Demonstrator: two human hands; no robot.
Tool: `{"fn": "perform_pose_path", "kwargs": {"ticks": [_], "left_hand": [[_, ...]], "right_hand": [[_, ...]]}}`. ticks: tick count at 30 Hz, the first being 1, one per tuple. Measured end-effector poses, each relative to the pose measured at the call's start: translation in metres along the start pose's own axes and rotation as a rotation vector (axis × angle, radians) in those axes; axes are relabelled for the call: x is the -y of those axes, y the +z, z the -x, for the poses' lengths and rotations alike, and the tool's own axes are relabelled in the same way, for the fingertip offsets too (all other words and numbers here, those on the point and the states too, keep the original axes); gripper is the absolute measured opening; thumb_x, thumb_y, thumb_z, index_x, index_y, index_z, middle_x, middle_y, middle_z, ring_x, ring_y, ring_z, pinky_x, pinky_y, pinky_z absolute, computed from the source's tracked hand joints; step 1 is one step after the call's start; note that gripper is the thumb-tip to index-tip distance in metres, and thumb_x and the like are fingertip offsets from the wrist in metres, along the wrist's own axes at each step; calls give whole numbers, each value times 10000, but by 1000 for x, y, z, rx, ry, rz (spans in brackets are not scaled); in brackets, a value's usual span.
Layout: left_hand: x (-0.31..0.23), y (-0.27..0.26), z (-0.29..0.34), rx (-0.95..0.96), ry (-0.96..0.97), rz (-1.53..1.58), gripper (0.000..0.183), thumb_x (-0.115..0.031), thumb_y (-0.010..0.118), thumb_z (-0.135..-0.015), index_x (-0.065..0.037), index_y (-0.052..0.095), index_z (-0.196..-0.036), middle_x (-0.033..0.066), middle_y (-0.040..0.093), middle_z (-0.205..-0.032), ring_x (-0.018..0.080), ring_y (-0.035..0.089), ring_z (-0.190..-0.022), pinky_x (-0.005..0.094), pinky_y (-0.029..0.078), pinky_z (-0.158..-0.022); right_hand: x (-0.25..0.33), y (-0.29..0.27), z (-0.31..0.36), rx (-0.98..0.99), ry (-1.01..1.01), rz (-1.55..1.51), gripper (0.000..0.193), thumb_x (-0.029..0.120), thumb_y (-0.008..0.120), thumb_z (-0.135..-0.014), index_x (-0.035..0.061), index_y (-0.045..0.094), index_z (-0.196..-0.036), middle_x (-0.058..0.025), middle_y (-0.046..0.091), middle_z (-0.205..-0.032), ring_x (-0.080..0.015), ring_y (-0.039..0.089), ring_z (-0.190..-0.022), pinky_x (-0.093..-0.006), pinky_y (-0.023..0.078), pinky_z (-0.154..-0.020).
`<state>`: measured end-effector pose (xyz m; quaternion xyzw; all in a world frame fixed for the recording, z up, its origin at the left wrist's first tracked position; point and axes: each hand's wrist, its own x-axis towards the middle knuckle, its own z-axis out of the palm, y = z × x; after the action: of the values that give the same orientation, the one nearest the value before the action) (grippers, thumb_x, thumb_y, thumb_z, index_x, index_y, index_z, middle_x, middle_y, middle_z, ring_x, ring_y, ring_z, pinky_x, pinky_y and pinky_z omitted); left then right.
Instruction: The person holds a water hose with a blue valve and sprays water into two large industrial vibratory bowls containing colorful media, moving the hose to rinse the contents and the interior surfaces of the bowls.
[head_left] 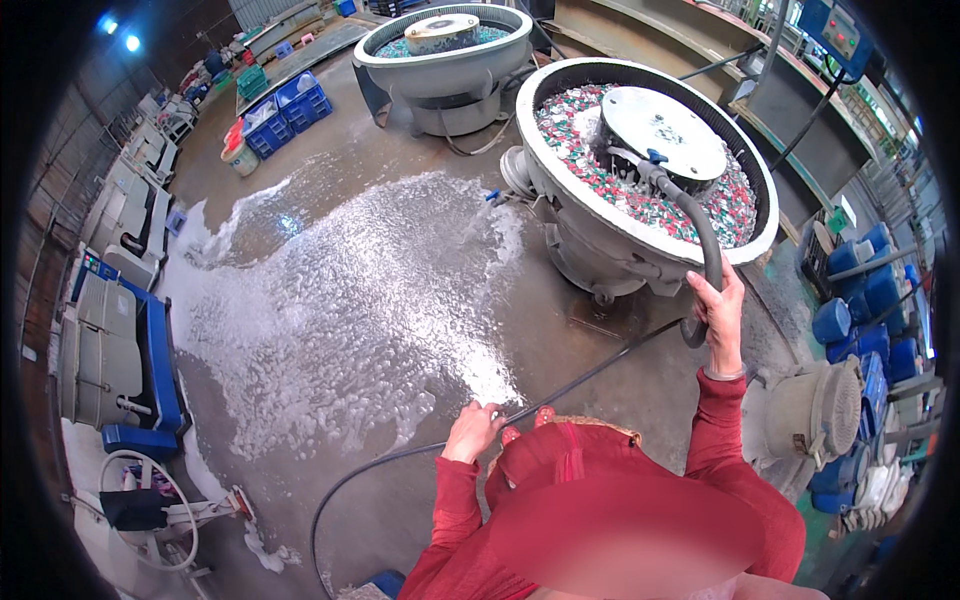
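My right hand (722, 305) is closed around a thick dark hose (706, 225), just in front of a round tumbling bowl (592, 205). The hose reaches over the bowl's pale rim to a grey fitting with a blue valve handle (656, 157). Small red, green and white pieces (585, 130) fill the bowl around its white round centre cover (664, 130). In front of my body, my left hand (473, 432) has its fingers curled together; what they hold, if anything, I cannot make out. A thinner-looking dark stretch of hose passes close by that hand.
White foam (350, 300) spreads over the wet floor to the left. Another tumbling bowl (445, 75) stands farther back, near blue crates (300, 103). Grey machines (105, 345) line the left side. Blue drums (833, 322) and a grey motor-like unit (812, 410) are at right.
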<state>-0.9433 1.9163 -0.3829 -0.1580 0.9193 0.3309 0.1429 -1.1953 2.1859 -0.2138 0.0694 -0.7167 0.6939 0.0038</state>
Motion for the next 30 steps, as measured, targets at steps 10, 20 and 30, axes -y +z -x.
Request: {"fn": "perform_pose_path", "kwargs": {"ticks": [10, 20, 30], "left_hand": [[-45, -32, -54, 8, 21, -110, 291, -255, 572, -807, -104, 583, -1056, 200, 544, -986, 362, 514, -953, 428, 433, -804], [-151, -20, -102, 62, 565, 186, 302, -235, 500, -878, -42, 561, -1102, 116, 552, -835, 220, 537, -740, 339, 445, -676], [-264, -35, -228, 74, 260, 863, 743, -610, 377, -837, 40, 458, -1187, 114, 462, -890, 187, 480, -813, 321, 533, -515]], "right_hand": [[-9, -43, -8, -38, 73, -54, 555, 66, 675, -728, 55, 463, -1242, 73, 401, -581, -1, 307, -384, -174, 230, -334], [-29, -114, 31, -105, 170, 86, 573, 53, 684, -709, 31, 472, -1242, 40, 551, -707, -42, 495, -551, -184, 391, -478], [-71, -54, 114, -27, -118, 368, 560, 1, 619, -726, 17, 440, -1257, -170, 524, -1201, -213, 509, -1104, -306, 398, -917]]}}
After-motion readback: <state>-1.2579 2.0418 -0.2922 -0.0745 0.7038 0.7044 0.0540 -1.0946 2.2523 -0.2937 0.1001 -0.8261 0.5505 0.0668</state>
